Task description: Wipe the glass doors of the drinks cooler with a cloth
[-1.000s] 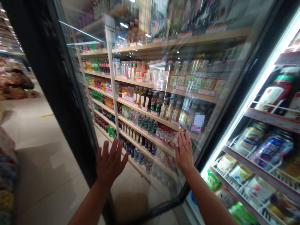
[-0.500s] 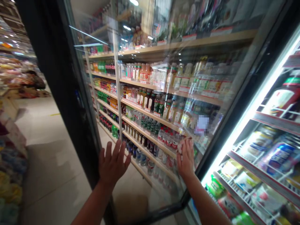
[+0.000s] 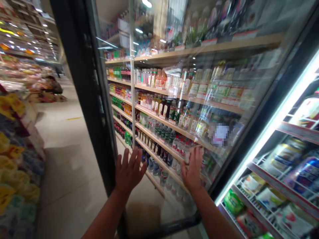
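Note:
A glass fridge door (image 3: 144,215) with a black frame stands swung open in front of me. My left hand (image 3: 129,172) is spread against its left side, fingers apart, where glass and frame meet. Nothing shows in that hand. Lower right on the pane, my right hand (image 3: 193,172) presses with its fingers close together. Under its fingers is a pale, crumpled cloth (image 3: 188,156), mostly hidden and blurred.
Through the glass appear wooden shelves (image 3: 171,124) of bottled drinks, mixed with reflections. To the right, lit fridge shelves (image 3: 274,196) hold cans and packets. Yellow-and-blue packaged goods (image 3: 17,166) line the left side of the pale aisle floor (image 3: 62,159). Farther off, a person (image 3: 53,84) is low down.
My view has shifted left, so the door and aisle sit farther right. My right hand has slid slightly left across the glass. My left hand keeps its place on the door.

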Action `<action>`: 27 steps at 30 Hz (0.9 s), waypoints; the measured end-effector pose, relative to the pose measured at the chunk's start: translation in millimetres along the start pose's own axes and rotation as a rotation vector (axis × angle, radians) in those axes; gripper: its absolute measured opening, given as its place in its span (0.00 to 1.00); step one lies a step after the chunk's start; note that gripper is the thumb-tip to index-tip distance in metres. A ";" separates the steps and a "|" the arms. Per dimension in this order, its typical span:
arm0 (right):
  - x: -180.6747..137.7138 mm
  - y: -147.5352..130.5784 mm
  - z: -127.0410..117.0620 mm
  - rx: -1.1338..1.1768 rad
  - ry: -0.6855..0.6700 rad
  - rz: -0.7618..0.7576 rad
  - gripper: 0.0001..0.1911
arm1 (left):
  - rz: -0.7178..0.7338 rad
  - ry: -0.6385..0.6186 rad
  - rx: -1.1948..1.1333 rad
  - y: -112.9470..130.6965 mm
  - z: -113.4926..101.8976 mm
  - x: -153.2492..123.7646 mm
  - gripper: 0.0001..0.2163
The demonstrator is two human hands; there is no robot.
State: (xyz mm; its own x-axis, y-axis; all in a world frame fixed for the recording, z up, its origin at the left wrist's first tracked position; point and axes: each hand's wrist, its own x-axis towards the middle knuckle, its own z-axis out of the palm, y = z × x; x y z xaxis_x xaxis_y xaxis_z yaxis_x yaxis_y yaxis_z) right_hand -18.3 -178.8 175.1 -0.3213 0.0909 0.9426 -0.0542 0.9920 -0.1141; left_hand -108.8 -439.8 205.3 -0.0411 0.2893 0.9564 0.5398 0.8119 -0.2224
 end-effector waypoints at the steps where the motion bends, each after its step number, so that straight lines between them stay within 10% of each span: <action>1: -7.0 -11.9 4.2 -0.004 -0.061 -0.058 0.40 | 0.001 0.000 0.003 0.0 -0.5 0.2 0.37; 9: 59.0 -40.0 1.3 0.012 0.021 -0.023 0.35 | 0.011 0.002 0.016 -1.4 -2.3 0.4 0.36; 16: 23.6 -68.0 10.7 0.031 -0.112 -0.257 0.37 | 0.001 -0.010 0.019 0.2 -6.1 1.4 0.35; 27: 81.8 -67.2 0.2 0.035 -0.003 -0.104 0.36 | 0.018 -0.006 0.016 -2.7 -2.7 0.7 0.35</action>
State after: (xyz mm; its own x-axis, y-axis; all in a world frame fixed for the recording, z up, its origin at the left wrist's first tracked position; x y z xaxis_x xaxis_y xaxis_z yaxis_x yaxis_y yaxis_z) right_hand -41.2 -238.0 259.8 -0.3151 -0.0124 0.9490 -0.1200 0.9924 -0.0269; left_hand -108.0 -443.2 207.1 -0.0361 0.3072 0.9510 0.5271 0.8143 -0.2430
